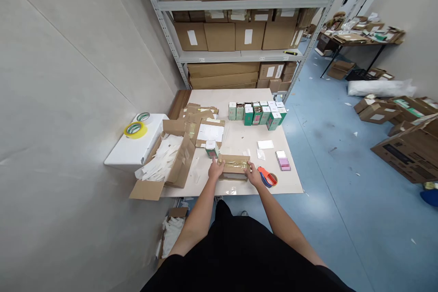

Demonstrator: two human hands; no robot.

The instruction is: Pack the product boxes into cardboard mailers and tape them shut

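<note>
A small brown cardboard box [234, 166] with shiny tape along its top lies near the front of the table. My left hand [215, 169] grips its left end and my right hand [253, 174] grips its right end, fingers around the edges. Just beyond my left hand stands a small green and white box [212, 148]. A tape dispenser [267, 176] with orange and blue parts rests right beside my right hand. Behind the brown box lies flat cardboard with a white sheet [210, 132].
An open carton [186, 160] of white paper strips stands at the left. Several green and white boxes [257, 114] are grouped at the back right. Pink and white packets [283, 161] lie near the right edge. Yellow tape [135, 130] sits on a white surface. Shelving [239, 56] rises behind.
</note>
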